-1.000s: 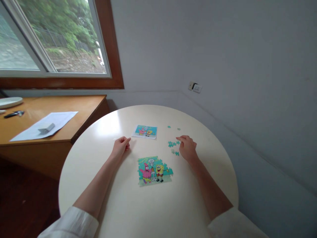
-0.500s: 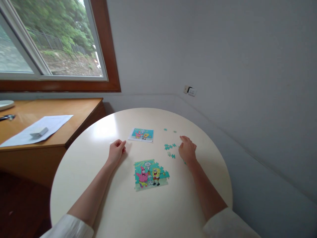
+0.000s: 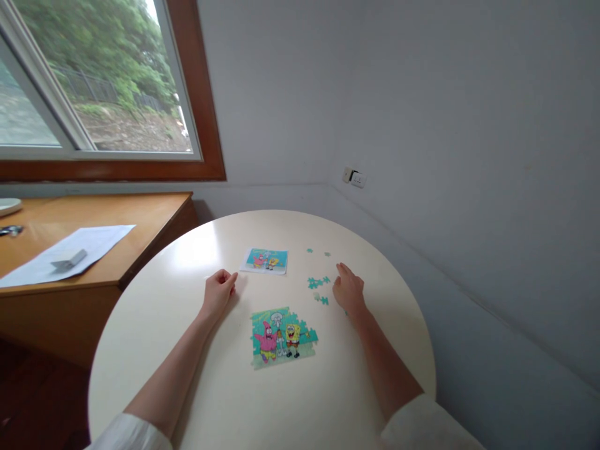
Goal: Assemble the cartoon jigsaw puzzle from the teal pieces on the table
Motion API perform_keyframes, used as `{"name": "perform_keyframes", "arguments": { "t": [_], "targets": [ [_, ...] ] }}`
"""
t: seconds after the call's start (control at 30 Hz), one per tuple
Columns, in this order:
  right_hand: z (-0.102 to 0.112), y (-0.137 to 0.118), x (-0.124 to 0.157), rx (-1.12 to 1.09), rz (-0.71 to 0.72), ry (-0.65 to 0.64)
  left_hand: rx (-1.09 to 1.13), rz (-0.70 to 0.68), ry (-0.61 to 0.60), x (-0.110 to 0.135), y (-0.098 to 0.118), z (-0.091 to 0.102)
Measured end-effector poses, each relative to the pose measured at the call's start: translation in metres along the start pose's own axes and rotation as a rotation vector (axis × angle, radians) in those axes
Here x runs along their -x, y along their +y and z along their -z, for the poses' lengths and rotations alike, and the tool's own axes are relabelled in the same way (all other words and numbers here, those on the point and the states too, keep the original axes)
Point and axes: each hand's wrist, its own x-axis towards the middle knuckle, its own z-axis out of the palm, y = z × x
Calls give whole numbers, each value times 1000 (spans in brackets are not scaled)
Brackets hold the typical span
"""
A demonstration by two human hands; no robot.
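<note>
A partly built cartoon jigsaw puzzle [image 3: 282, 336] lies on the round cream table [image 3: 225, 387] in front of me. Beyond it sits a small printed reference picture [image 3: 264, 260]. Several loose teal pieces [image 3: 317, 282] lie to the right, with two more pieces [image 3: 317, 253] farther back. My left hand [image 3: 218, 291] rests on the table left of the puzzle, fingers curled into a loose fist with nothing seen in them. My right hand [image 3: 347, 289] lies on the table beside the loose pieces, fingers curled down; whether it pinches a piece is hidden.
A wooden desk [image 3: 94, 250] stands at the left under a window [image 3: 94, 81], carrying a sheet of paper [image 3: 70, 247] with a small grey object [image 3: 68, 259] on it. Grey walls meet behind the table; a wall socket [image 3: 353, 177] sits at the right.
The view has shifted, so everything sits slightly lower and left in frame. My right hand drew back a little from the loose pieces. My left hand stays put.
</note>
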Motion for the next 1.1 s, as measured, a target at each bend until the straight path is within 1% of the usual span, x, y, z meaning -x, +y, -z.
{"name": "perform_keyframes", "arguments": {
  "t": [0.1, 0.23, 0.37, 0.47, 0.57, 0.67, 0.77, 0.83, 0.93, 1.1],
  "targets": [
    [-2, -3, 0, 1, 26, -26, 4, -6, 3, 0, -1, 0],
    [-6, -8, 1, 9, 60, -92, 10, -12, -1, -1, -1, -1],
    [-10, -10, -2, 6, 23, -168, 11, -7, 1, -1, -2, -2],
    [-10, -11, -16, 15, -13, -211, -2, -10, 1, -1, -3, -2],
    [-11, -13, -42, 34, 1, -297, -4, -19, -4, -1, -4, -3],
    [-20, -14, -68, 62, 27, -374, -11, -23, -7, -2, -6, -3],
    [-34, -15, -86, 65, 10, -404, -19, -34, -2, -2, -5, -3],
    [-43, -17, -93, 69, 4, -399, -20, -32, 1, -1, -4, -4],
    [-50, -22, -100, 65, 63, -415, -19, -21, 0, 0, -2, -4],
    [-49, -28, -97, 96, 154, -458, -22, -12, -3, 0, -1, -3]
  ]
}}
